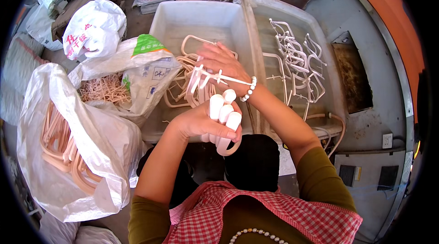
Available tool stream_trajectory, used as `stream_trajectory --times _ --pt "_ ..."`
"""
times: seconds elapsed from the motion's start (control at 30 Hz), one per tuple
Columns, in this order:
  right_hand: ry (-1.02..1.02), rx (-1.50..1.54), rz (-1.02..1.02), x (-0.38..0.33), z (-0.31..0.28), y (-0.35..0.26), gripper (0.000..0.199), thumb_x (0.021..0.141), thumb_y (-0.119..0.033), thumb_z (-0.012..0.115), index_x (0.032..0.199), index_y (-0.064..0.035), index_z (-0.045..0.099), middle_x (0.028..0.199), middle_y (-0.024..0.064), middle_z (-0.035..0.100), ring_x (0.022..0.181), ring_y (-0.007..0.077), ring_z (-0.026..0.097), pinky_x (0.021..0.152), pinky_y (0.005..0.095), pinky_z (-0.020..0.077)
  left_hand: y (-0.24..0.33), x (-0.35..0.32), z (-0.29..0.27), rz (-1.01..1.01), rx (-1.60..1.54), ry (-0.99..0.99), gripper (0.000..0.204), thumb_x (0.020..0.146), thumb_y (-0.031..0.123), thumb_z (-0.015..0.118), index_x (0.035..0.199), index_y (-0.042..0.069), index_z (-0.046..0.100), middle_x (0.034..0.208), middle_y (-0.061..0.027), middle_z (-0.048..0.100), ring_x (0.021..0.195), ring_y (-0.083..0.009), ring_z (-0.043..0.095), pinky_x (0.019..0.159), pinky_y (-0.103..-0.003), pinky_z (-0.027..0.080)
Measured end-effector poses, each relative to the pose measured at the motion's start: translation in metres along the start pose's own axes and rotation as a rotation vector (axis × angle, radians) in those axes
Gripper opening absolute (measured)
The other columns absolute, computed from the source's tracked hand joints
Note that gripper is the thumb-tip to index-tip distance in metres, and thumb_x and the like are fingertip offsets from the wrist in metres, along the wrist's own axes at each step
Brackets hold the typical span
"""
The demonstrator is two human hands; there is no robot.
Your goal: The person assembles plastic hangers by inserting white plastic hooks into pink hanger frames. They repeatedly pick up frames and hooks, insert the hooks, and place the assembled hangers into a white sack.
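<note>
My left hand (201, 121) is closed round a bundle of pale pink, U-shaped plastic handles (233, 120), their rounded ends pointing up. Just beyond it my right hand (224, 64), with a white bead bracelet at the wrist, reaches over the left tub. Its fingers are smeared by motion, so I cannot tell whether they grip anything. A thin white plastic runner with small crosses (208, 76) lies against the near side of that hand and reaches toward the wrist. Below the hand, more pale pink plastic loops (180, 94) are piled in the tub, partly hidden by both hands.
The white left tub (201, 8) adjoins a right tub (263, 3) holding linked white plastic frames (292, 51). At left, an open white bag (116, 170) contains pink U-shaped pieces (64, 145); another bag (151, 67) has small pink scraps (105, 89). A grey metal cabinet (370, 170) stands right.
</note>
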State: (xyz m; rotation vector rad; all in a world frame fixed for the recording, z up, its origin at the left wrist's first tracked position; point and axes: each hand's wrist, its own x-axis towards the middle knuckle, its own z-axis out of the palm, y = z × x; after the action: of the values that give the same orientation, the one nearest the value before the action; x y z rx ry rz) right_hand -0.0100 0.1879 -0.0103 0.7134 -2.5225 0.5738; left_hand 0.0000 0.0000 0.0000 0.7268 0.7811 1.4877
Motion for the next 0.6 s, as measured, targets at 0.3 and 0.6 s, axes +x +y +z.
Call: stream_trajectory --times 0.3,0.6 --pt "0.482 1.514 1.035 0.009 -0.018 0.019 0.035 0.099 -0.038 0.044 0.078 -0.0102 0.05 0.06 0.0011 0.05 0.054 0.0138 0.051 0.059 0.0303 0.047 -0.021 0.006 -0.001 -0.092 0.704 -0.009 0.025 0.073 0.009 0.069 0.095 0.004 0.06 0.083 -0.005 0.066 0.076 -0.0179 0.062 0.072 -0.032 0.049" --pt "0.982 1.14 0.439 0.06 -0.081 -0.01 0.04 0.1 -0.039 0.041 0.075 -0.009 0.048 0.052 -0.0023 0.037 0.045 0.0128 0.034 0.051 0.0322 0.0426 -0.033 0.014 -0.018 -0.162 0.889 0.492 0.038 0.076 0.019 0.072 0.109 0.005 0.06 0.095 -0.0144 0.068 0.084 -0.028 0.065 0.079 -0.036 0.05"
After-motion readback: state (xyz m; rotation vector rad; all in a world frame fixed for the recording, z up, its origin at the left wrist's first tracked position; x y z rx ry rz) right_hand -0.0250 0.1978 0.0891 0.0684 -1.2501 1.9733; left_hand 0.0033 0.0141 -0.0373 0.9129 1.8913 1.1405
